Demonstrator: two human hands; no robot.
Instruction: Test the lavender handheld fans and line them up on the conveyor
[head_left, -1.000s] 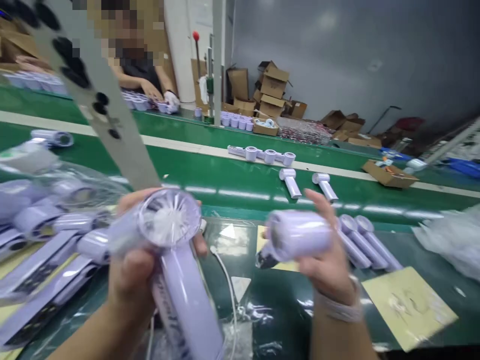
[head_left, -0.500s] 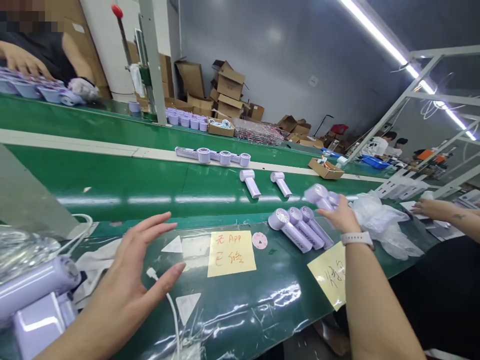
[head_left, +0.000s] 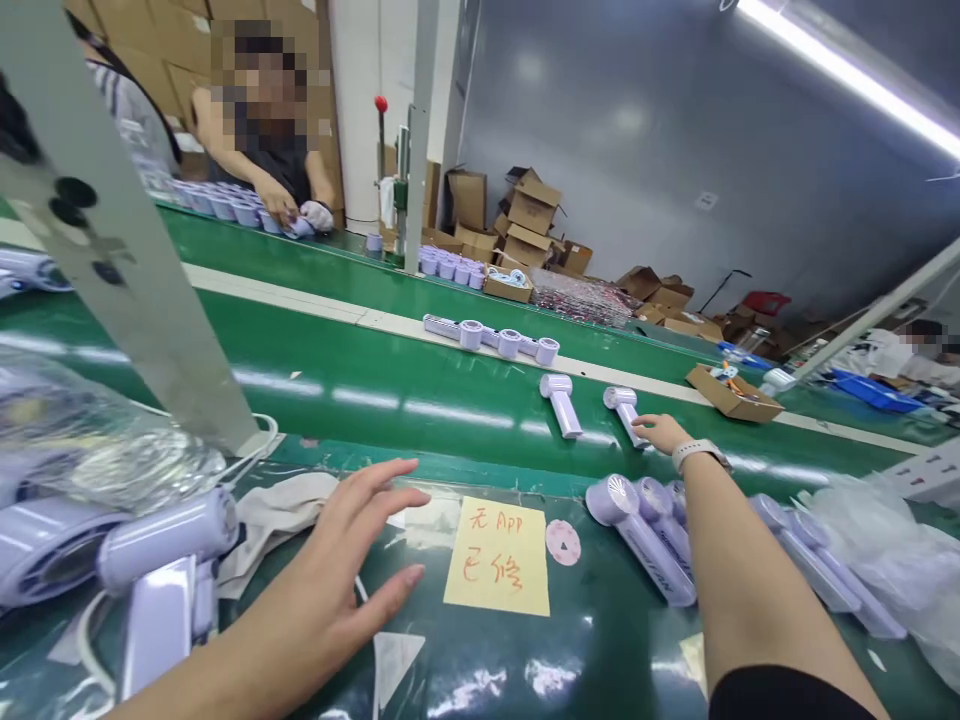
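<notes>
My left hand (head_left: 341, 570) hovers over the bench with fingers spread and holds nothing. Beside it lies a yellow note (head_left: 496, 557) with orange handwriting. My right hand (head_left: 661, 434) reaches over the green belt, fingers stretched to the handle of a lilac handheld fan (head_left: 621, 405); whether they touch it I cannot tell. Another handheld fan (head_left: 561, 405) lies to its left on the belt. Below, several lilac fans (head_left: 645, 540) lie in a row on the bench, partly hidden by my right forearm. Two more fans (head_left: 821, 560) rest to the right of that arm.
Clear plastic bags (head_left: 885, 555) lie at the right. At the left are more lilac fans (head_left: 169, 545), a grey cloth (head_left: 281, 515) and a metal post (head_left: 142, 240). Across the belt stand a small carton (head_left: 735, 395) and fan parts (head_left: 487, 338). A co-worker (head_left: 262, 160) handles lilac parts.
My right hand has left the lilac fans it was handling by the bags and moved forward to the belt. Two fans now lie there. The view has swung left; my left hand stays spread.
</notes>
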